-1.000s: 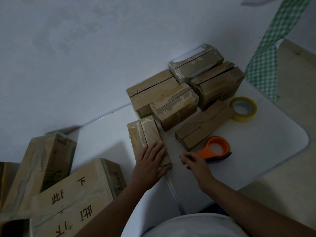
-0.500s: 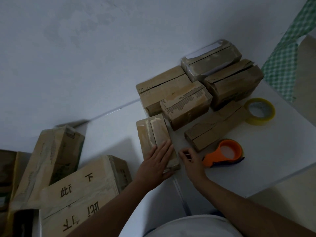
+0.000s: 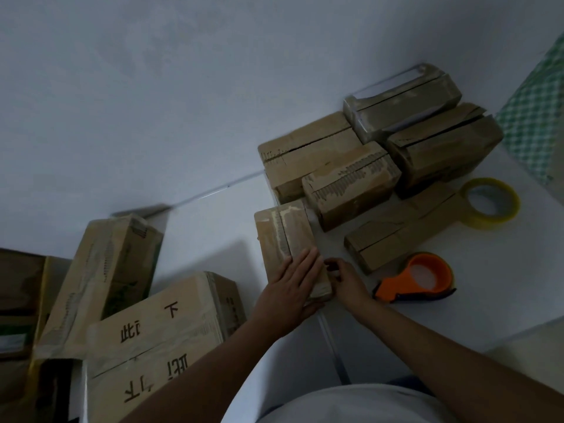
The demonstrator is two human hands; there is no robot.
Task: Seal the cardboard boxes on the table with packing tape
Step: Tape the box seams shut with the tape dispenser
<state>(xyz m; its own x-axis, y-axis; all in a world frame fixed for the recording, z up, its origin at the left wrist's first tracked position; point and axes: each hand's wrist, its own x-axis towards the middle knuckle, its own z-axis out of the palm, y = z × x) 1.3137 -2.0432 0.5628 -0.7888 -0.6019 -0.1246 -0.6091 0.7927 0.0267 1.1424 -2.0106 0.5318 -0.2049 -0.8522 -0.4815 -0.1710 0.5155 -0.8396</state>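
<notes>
A narrow cardboard box (image 3: 282, 230) lies on the white table (image 3: 503, 270) near its left edge. My left hand (image 3: 293, 288) lies flat on the box's near end, fingers straight. My right hand (image 3: 346, 277) touches the box's right side with curled fingers; whether it pinches anything is unclear. An orange tape dispenser (image 3: 422, 277) lies just right of that hand. A yellow tape roll (image 3: 489, 203) sits farther right. A flat box (image 3: 399, 230) lies between them, and several more boxes (image 3: 351, 184) are grouped behind.
Large printed cartons (image 3: 152, 340) and a leaning carton (image 3: 103, 273) stand on the floor to the left of the table. A green checked cloth (image 3: 537, 129) hangs at the far right. The white wall runs behind the boxes.
My right hand has moved left from beside the orange dispenser to the narrow box's right side. The left hand stays pressed on the box. The view has shifted slightly.
</notes>
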